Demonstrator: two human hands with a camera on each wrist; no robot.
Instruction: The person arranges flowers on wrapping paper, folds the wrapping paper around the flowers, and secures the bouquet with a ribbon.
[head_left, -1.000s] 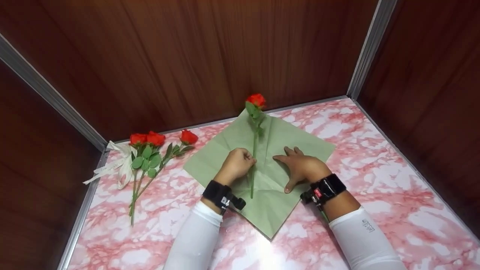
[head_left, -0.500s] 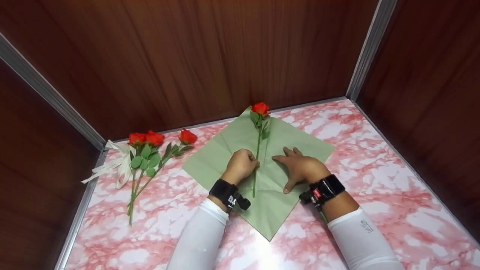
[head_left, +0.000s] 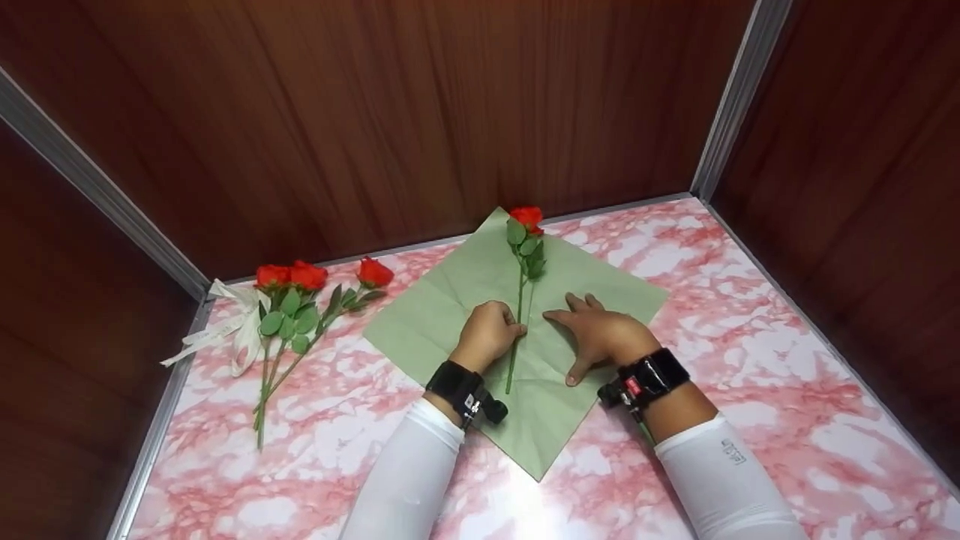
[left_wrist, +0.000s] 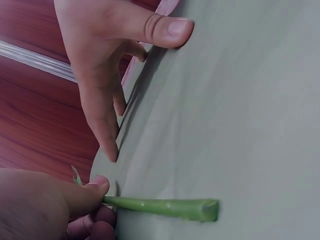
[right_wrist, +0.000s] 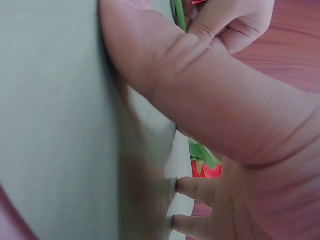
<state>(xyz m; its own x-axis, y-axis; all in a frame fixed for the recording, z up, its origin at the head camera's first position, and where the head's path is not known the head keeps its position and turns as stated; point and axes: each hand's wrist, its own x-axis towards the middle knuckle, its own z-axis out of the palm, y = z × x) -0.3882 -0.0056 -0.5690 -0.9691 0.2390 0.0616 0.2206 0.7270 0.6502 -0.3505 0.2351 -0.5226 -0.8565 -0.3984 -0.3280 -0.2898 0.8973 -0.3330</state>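
Over my feed I have a pink marbled table [head_left: 765,360] bearing a green sheet [head_left: 427,315], with the right hand [head_left: 606,335] spread on it, grasping nothing. The nearer one to the flower is my left hand [head_left: 487,330], curled and pinching a red rose [head_left: 528,247] by its stem [left_wrist: 165,207]; it runs lengthwise up my view, bloom [head_left: 526,217] beside the sheet's far corner, left of the right hand.

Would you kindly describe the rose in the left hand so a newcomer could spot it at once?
On the pink marbled table lies a green paper sheet. Over its middle, the left hand pinches a red rose by its stem. Unlike the three roses near the white ribbon, this one is over the paper.
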